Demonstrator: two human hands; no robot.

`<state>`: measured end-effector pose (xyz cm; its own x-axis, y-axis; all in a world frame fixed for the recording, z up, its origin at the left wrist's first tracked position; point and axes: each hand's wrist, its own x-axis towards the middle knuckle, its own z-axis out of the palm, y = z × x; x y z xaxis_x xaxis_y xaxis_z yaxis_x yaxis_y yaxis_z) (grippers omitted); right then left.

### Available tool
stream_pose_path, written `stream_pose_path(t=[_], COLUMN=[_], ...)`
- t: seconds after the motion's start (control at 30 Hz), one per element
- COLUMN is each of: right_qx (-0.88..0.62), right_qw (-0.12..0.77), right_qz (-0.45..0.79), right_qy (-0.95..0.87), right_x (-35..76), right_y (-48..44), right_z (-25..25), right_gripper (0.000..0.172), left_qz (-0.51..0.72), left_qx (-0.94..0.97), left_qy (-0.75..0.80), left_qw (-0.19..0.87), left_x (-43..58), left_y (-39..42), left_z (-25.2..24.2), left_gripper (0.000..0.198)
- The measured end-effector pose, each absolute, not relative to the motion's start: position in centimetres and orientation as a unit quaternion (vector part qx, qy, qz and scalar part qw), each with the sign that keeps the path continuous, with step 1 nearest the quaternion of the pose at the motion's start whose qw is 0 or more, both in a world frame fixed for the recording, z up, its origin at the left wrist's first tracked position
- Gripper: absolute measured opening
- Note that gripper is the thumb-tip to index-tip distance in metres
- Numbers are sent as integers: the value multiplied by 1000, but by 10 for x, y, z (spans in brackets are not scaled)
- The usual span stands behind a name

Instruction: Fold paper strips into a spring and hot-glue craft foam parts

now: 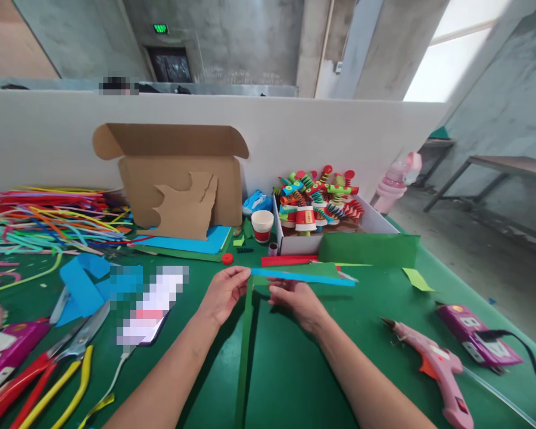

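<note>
My left hand (227, 293) pinches the left end of a blue paper strip (308, 277), where it meets a long green paper strip (245, 351). The two strips form a corner: the blue one runs right, the green one toward me. Beneath the blue strip is my right hand (300, 304), its fingers bent and slightly apart; whether they touch the strip is unclear. Behind the strips lies a piece of green paper (304, 269). A pink glue gun (433, 360) rests to the right of my right arm.
Scissors (78, 345), a phone (154, 307) and blue paper (83, 286) lie left. Colourful pipe cleaners (49, 220), a cardboard box (178, 143), a paper cup (262, 225) and a white box (299, 244) of paper figures stand behind. A purple box with a cable (473, 333) is right.
</note>
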<state>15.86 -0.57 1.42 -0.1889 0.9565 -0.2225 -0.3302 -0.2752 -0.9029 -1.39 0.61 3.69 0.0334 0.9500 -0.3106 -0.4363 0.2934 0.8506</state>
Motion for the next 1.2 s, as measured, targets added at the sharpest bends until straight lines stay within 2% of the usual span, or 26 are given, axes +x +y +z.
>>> stream_pose_path(t=[0.2,0.57,0.63,0.77,0.97,1.07,1.13,1.2], right_qx=[-444,-476,-483,-484,-479,-478,-472,-462], right_qw=[523,551,553,557,551,540,534,530], right_qz=[619,596,604,612,617,621,626,630], right_qy=[-381,-339,-310,-282,-293,-308,-317,-330], right_x=[134,137,138,140,140,139,139,139], right_y=[-17,-13,-12,-11,-14,-15,-15,-16], right_z=[9,7,8,10,13,11,10,10], right_gripper=[30,31,33,36,31,29,29,28], left_qz=[497,455,453,442,440,458,472,478], left_qx=[326,415,481,669,750,721,678,625], left_qy=[476,515,512,460,417,436,457,471], left_qw=[648,597,548,382,267,282,329,399], left_x=[6,6,2,-4,-1,0,1,2], left_y=[-4,-5,-3,-3,-9,-9,-7,-5], left_z=[23,22,22,24,24,22,20,19], left_gripper=[37,32,27,12,16,13,10,16])
